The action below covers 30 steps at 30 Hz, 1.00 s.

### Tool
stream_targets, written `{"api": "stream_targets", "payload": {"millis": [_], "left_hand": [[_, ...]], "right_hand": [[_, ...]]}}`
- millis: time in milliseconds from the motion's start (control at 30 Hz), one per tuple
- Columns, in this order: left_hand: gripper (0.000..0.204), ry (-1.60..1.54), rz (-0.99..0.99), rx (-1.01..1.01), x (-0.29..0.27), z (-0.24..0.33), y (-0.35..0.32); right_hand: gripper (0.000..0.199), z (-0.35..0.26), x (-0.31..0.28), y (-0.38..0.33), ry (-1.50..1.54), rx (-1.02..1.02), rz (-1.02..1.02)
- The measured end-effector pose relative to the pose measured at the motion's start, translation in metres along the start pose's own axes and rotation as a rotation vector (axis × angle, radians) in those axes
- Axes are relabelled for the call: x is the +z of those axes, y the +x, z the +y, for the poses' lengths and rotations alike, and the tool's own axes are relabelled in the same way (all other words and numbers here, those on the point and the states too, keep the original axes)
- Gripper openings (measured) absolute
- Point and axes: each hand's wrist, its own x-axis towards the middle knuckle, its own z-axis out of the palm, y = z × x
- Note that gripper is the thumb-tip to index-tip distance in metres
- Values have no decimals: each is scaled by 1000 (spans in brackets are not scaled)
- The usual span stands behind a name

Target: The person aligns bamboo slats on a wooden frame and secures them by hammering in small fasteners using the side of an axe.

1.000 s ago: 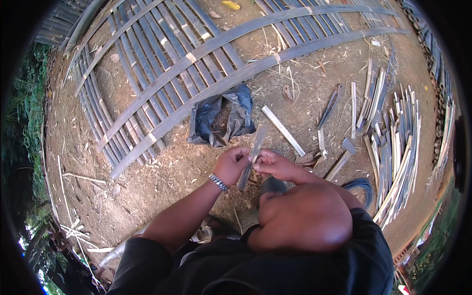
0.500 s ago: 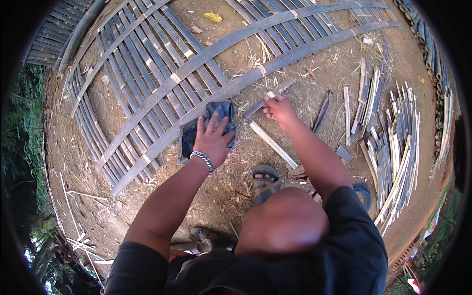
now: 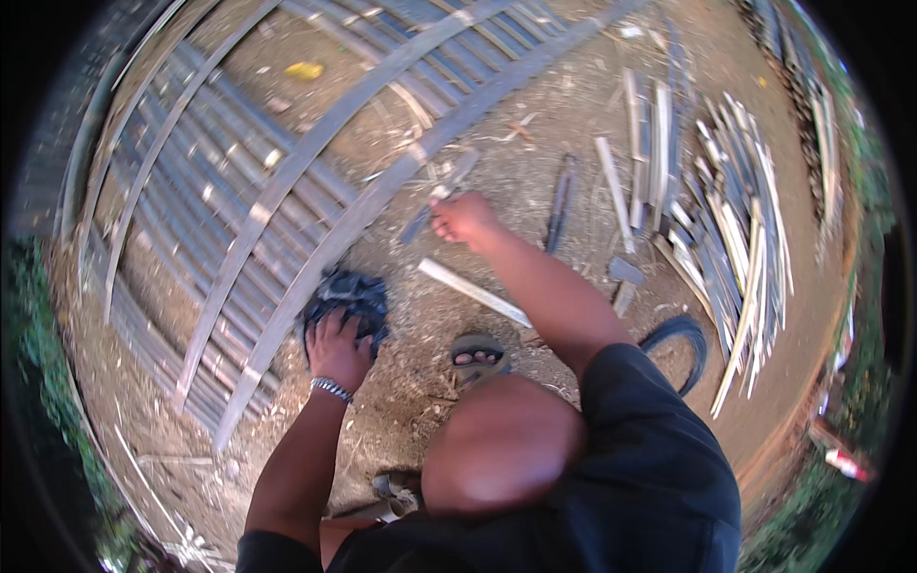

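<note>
My left hand (image 3: 339, 351), with a chain bracelet at its wrist, lies on a crumpled black plastic bag (image 3: 355, 294). Its fingers are spread over the bag, which rests on the earth beside the slatted bamboo panel (image 3: 330, 258). Farther forward and to the right, my right hand (image 3: 466, 219) has its fingers pinched together. A small pale bit (image 3: 440, 192) shows at the fingertips, too small to name. Just past that hand is a flat dark strip (image 3: 415, 229), partly covered by the fingers. A pale split stick (image 3: 473, 292) lies on the ground below my right hand.
A dark two-armed tool (image 3: 561, 205) lies right of my forearm. Behind my elbow are a grey block-shaped head (image 3: 626, 271) and a black coil (image 3: 690, 355). Bundled bamboo strips (image 3: 740, 248) spread at the right. My sandalled foot (image 3: 475, 355) stands between my arms.
My head view has turned, so the panel and tools appear shifted left. My left hand has pressed down onto the bag, which looks more bunched. The right hand stays pinched by the dark strip.
</note>
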Motion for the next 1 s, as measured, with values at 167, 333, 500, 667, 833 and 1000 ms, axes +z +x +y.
{"api": "stream_targets", "payload": {"millis": [167,333,500,667,833,1000], "left_hand": [[48,42,-17,9,5,-5,6],[48,34,-12,38,-1,0,10],[45,-49,98,69,-8,3,4],[39,-212,217,124,-31,34,12],[35,-412,277,261,-60,73,44],[34,-398,271,281,-86,91,85]], "right_hand": [[41,-8,10,-12,-182,-18,88],[45,5,-4,-41,-351,-170,153],[32,18,-52,-96,-436,-344,473],[23,34,-163,-97,-326,-360,919],[27,-8,-262,-73,-640,-342,1190],[42,-67,-313,-33,-1034,-316,1231]]}}
